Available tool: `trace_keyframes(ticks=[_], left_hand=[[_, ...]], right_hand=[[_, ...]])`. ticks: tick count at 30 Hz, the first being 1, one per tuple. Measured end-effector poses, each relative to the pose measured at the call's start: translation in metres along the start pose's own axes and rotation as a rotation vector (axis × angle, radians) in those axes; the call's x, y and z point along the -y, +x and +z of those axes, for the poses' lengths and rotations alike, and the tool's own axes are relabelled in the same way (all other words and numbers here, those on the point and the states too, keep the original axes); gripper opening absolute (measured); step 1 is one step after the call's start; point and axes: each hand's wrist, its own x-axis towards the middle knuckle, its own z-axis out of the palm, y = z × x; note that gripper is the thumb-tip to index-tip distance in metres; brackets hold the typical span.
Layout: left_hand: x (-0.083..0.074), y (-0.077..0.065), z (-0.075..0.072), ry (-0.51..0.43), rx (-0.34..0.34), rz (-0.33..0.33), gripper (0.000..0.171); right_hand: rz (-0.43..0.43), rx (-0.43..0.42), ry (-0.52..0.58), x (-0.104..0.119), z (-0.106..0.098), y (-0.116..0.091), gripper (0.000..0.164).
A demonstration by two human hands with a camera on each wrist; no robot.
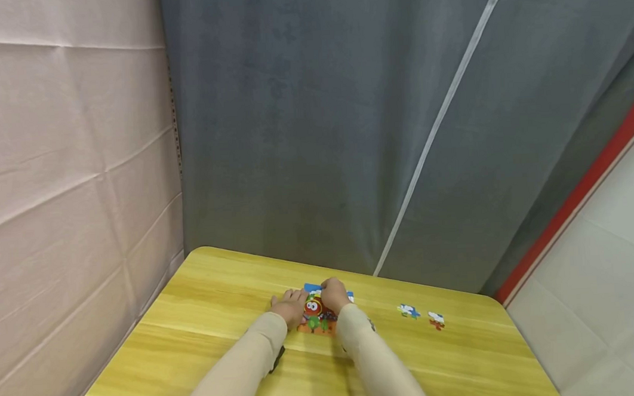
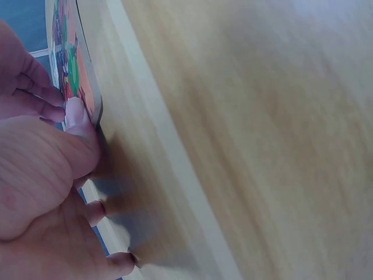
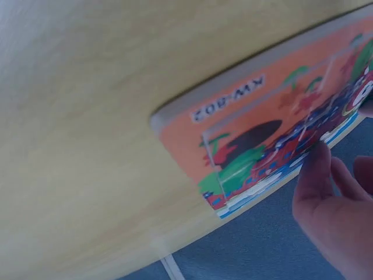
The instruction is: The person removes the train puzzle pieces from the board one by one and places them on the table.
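A colourful jigsaw puzzle (image 1: 314, 322), with a red cartoon character and an orange lower border, lies flat in its tray on the wooden table. My left hand (image 1: 291, 306) rests at its left edge, fingers extended onto the table and the thumb (image 2: 76, 114) on the tray's corner. Over the upper middle of the picture is my right hand (image 1: 335, 295), fingers bent downward. Its fingertips (image 3: 317, 154) touch the puzzle's surface in the right wrist view; I cannot tell whether they pinch a piece. Part of the picture is hidden under this hand.
Two loose jigsaw pieces lie to the right of the puzzle, one blue and white (image 1: 409, 311), the other white and reddish brown (image 1: 436, 320). The table (image 1: 220, 299) ends at a grey curtain (image 1: 292, 133) behind. A pale cloth wall (image 1: 68, 175) stands at left.
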Motion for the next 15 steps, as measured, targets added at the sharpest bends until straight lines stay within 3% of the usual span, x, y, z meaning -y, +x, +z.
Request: trace_keyframes(ticks=[8, 15], left_hand=[[0.008, 0.017, 0.012, 0.012, 0.003, -0.006, 0.070], [0.018, 0.035, 0.031, 0.020, -0.022, 0.007, 0.071]], right_hand=[[0.150, -0.010, 0.308, 0.002, 0.001, 0.003, 0.043], [0.203, -0.006, 0.414, 0.001, -0.003, 0.003, 0.048]])
